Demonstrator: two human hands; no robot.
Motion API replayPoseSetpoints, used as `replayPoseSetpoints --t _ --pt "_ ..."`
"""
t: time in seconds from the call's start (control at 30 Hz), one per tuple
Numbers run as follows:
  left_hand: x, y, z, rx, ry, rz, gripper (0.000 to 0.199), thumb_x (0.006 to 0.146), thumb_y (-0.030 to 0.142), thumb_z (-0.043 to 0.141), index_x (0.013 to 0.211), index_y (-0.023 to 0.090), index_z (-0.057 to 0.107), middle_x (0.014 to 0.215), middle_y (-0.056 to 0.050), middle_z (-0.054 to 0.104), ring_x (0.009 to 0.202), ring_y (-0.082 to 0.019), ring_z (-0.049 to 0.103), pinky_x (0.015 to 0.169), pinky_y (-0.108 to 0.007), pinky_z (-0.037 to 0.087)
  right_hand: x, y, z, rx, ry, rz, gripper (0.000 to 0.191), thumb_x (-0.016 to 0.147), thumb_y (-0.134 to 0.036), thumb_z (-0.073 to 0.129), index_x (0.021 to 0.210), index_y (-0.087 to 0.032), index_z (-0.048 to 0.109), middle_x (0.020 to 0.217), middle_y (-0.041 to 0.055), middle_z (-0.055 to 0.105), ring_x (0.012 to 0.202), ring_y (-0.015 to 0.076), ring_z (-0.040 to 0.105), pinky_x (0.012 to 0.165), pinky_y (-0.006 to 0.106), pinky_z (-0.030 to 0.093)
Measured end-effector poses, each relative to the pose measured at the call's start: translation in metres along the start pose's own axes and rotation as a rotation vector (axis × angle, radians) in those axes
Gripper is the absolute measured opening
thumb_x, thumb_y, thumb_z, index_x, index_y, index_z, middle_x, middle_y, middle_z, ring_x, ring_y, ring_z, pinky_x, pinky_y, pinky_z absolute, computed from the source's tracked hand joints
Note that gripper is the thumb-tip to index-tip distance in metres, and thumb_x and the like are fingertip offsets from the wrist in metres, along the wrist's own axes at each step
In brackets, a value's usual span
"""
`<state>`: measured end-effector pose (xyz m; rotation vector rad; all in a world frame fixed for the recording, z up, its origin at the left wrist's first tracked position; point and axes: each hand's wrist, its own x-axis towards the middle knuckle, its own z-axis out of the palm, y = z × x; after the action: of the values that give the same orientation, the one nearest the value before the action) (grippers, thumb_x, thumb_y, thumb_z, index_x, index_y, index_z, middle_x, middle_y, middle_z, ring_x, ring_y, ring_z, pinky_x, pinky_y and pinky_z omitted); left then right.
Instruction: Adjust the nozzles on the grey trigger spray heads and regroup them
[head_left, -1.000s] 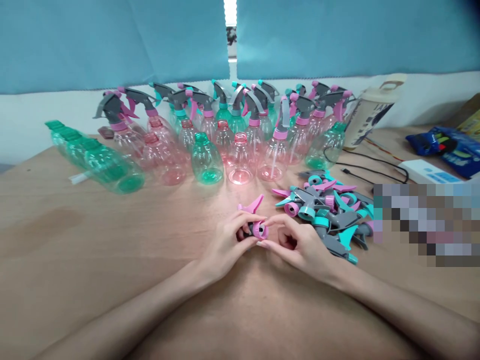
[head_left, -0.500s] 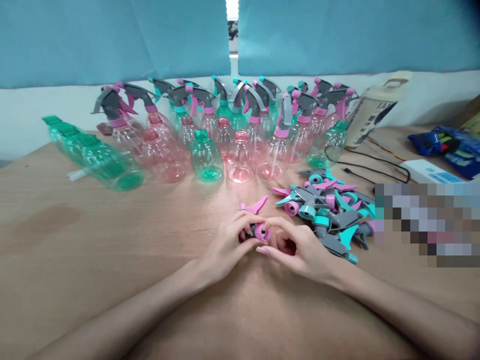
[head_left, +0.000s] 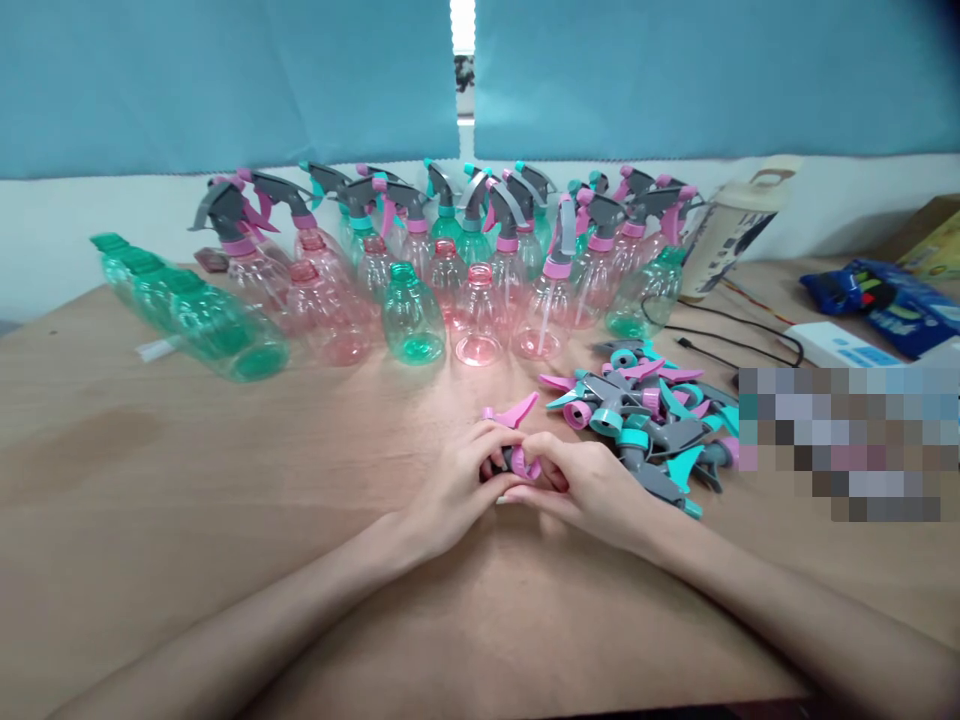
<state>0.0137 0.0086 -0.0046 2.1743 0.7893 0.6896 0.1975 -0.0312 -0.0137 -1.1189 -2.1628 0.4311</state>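
Note:
My left hand [head_left: 457, 480] is closed around a grey and pink trigger spray head [head_left: 517, 463], whose pink trigger points up and to the right. The spray head's pink collar faces my right hand [head_left: 589, 485]. The right fingers curl at that collar, with the thumb stretched below it towards the left thumb. Part of the grey body is hidden behind the fingers. Just beyond my right hand lies a pile of loose spray heads [head_left: 637, 405] in grey, pink and turquoise.
Several pink and green clear bottles stand across the back, many with spray heads, such as a pink bottle [head_left: 480, 325] and a green bottle [head_left: 414, 325] without heads. At right are a white bottle [head_left: 731, 235], a black cable [head_left: 735, 335] and blue packets [head_left: 892, 305].
My right hand has moved left and closed in on the pink collar, its fingers curling at it. The left hand keeps its hold. The view has shifted slightly.

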Motion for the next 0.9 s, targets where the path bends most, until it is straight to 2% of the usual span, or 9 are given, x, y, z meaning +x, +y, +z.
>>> replayPoseSetpoints --t 0.2,0.43,0.63,0.77,0.9 --pt "0.0012 -0.0003 0.0002 0.009 0.004 0.019 0.019 0.082 0.012 0.063 0.1 0.016 0.059 0.089 -0.002 0.058 0.077 -0.015 0.051 0.068 -0.025 0.041 0.0018 0.0005 0.0029 0.004 0.019 -0.018 0.022 0.088 -0.04 0.056 0.082 -0.02 0.048 0.065 -0.0043 0.052 0.052 0.0079 0.045 0.05 0.02 0.032" --pt "0.0006 -0.0005 -0.0004 -0.009 0.014 0.018 0.023 0.082 0.014 0.063 0.105 0.017 0.058 0.087 -0.002 0.056 0.075 -0.014 0.049 0.066 -0.025 0.04 0.0024 -0.0011 0.0001 0.097 -0.002 0.014 0.025 0.09 -0.037 0.053 0.073 -0.019 0.045 0.062 -0.0054 0.043 0.054 0.008 0.041 0.051 0.02 0.032" --pt "0.0001 0.001 -0.0011 -0.021 0.037 0.012 0.024 0.083 0.014 0.062 0.107 0.018 0.059 0.081 0.001 0.053 0.069 -0.012 0.047 0.063 -0.023 0.039 0.0004 0.0027 -0.0012 0.209 -0.015 0.145 0.02 0.089 -0.038 0.056 0.085 -0.02 0.049 0.064 -0.0058 0.043 0.053 0.0084 0.039 0.051 0.021 0.033" --pt "0.0009 0.0034 -0.0019 -0.018 0.045 -0.011 0.023 0.084 0.022 0.064 0.107 0.019 0.061 0.081 0.001 0.054 0.067 -0.011 0.046 0.06 -0.022 0.038 -0.0019 0.0025 -0.001 0.265 0.029 0.18 0.016 0.089 -0.032 0.056 0.083 -0.02 0.047 0.067 -0.0048 0.047 0.055 0.0087 0.042 0.052 0.021 0.035" --pt "0.0017 0.0053 -0.0023 -0.041 0.051 -0.049 0.026 0.081 0.016 0.066 0.107 0.019 0.061 0.081 0.001 0.054 0.066 -0.011 0.046 0.059 -0.021 0.038 -0.0033 0.0032 0.0009 0.391 0.101 0.252 0.015 0.089 -0.029 0.054 0.086 -0.022 0.042 0.067 -0.005 0.048 0.054 0.0089 0.045 0.049 0.021 0.037"
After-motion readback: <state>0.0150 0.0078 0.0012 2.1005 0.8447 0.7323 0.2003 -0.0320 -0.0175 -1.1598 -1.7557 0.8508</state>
